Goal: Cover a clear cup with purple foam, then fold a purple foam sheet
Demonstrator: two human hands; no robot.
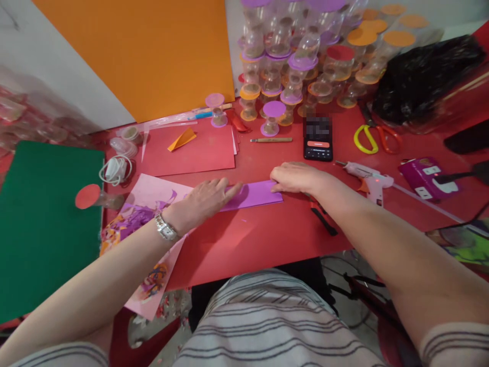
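Observation:
A folded purple sheet, long and narrow, lies on the red table in front of me. My left hand, with a metal watch on its wrist, rests flat on the sheet's left part, fingers stretched out and apart. At the sheet's right end, the fingers of my right hand are curled and closed on its edge; the thumb side is partly hidden. Just beneath my right wrist lies a black and red tool, partly covered by the forearm.
Purple and orange scraps lie on a pink sheet at left. Beyond are a red sheet, a wooden-handled cutter and a phone. Scissors, a glue gun and several stacked clear cups stand right and behind.

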